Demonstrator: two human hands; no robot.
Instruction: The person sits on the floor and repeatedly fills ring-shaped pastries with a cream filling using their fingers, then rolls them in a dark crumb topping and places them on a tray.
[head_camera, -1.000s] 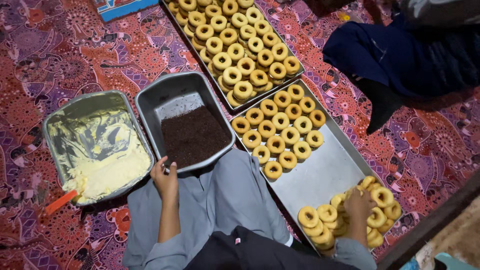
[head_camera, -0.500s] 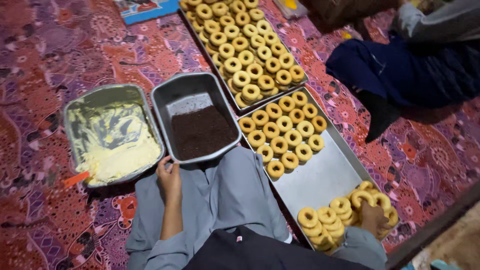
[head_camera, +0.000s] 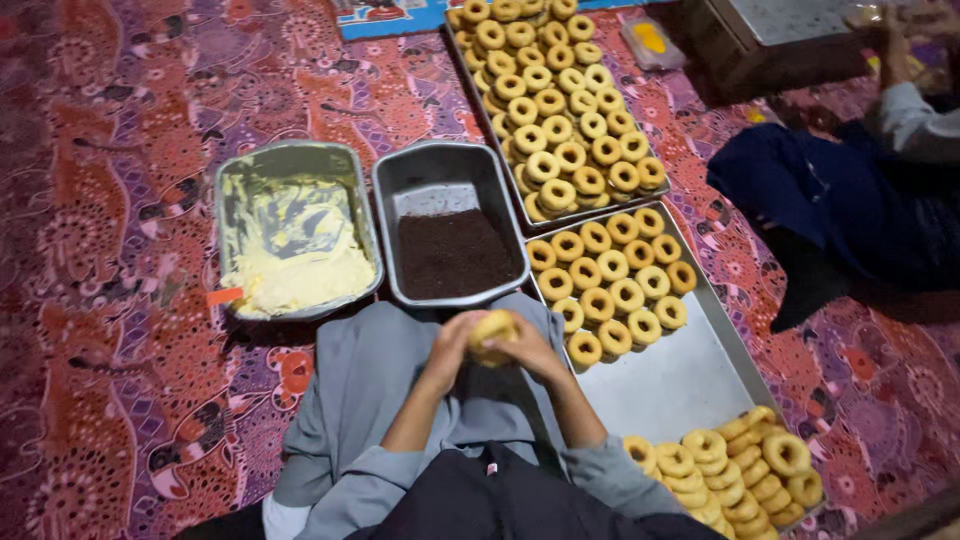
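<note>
My left hand (head_camera: 452, 347) and my right hand (head_camera: 522, 352) meet over my grey-clad lap, both wrapped around one golden ring doughnut (head_camera: 493, 329). Just beyond them stands a grey metal pan (head_camera: 445, 168) holding dark chocolate sprinkles (head_camera: 453, 253). Left of it a second metal pan (head_camera: 290, 160) holds pale yellow cream (head_camera: 300, 275) with an orange-handled tool (head_camera: 225, 296) at its near corner. A long steel tray (head_camera: 690, 375) on my right carries rows of plain doughnuts (head_camera: 610, 275) at its far end and a heap of doughnuts (head_camera: 735, 470) at its near end.
Another tray (head_camera: 520, 215) packed with doughnuts (head_camera: 555, 110) lies farther back. A person in dark blue clothing (head_camera: 840, 200) sits at the right on the patterned purple-red carpet (head_camera: 120, 300). A small clear box with a yellow lump (head_camera: 650, 42) sits near the far tray.
My right hand has come off the near doughnut heap with one doughnut and joined my left hand over my lap. The view has shifted so the pans sit farther right.
</note>
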